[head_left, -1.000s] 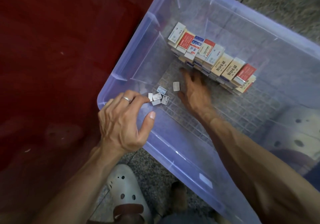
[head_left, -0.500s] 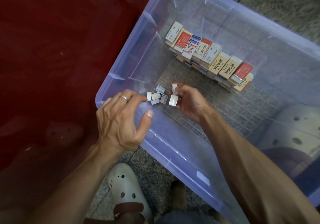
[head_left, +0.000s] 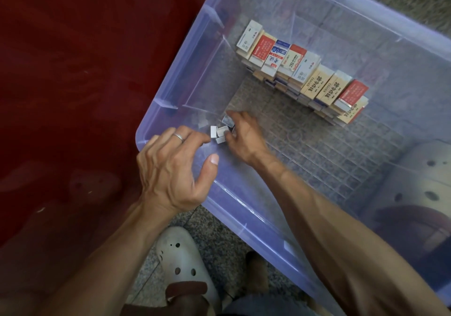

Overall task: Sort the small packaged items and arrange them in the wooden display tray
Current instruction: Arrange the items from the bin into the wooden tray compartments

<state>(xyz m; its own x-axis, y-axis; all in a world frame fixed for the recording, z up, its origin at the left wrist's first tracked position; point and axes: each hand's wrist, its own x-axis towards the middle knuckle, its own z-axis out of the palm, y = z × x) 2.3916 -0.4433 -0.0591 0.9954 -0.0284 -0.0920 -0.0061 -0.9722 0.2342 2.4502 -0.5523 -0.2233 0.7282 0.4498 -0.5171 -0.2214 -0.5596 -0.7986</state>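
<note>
The right hand (head_left: pixel 244 134) reaches down inside the clear bin (head_left: pixel 317 237), at its near left corner; its fingers curl round the small white packets (head_left: pixel 219 132) gathered there, the grip clamped on them, with one silvery packet (head_left: pixel 228 121) tipped up at the fingertips; how many packets it holds cannot be told. The left hand (head_left: pixel 175 169) hangs over the bin's near rim, a ring (head_left: pixel 179 137) on one finger; its fingers are loosely bent and its thumb stands apart from them, the grip holding nothing, the fingertips just beside the packets. Further back in the bin a row of boxed erasers (head_left: pixel 302 71) is stacked in layers on the ribbed bottom, running slantwise from the far left toward the right; their faces are white, red, blue and tan. The bin stands on a speckled floor (head_left: pixel 219 250), beside a dark red surface (head_left: pixel 73 71); a white clog (head_left: pixel 180 262) shows below the left arm.
</note>
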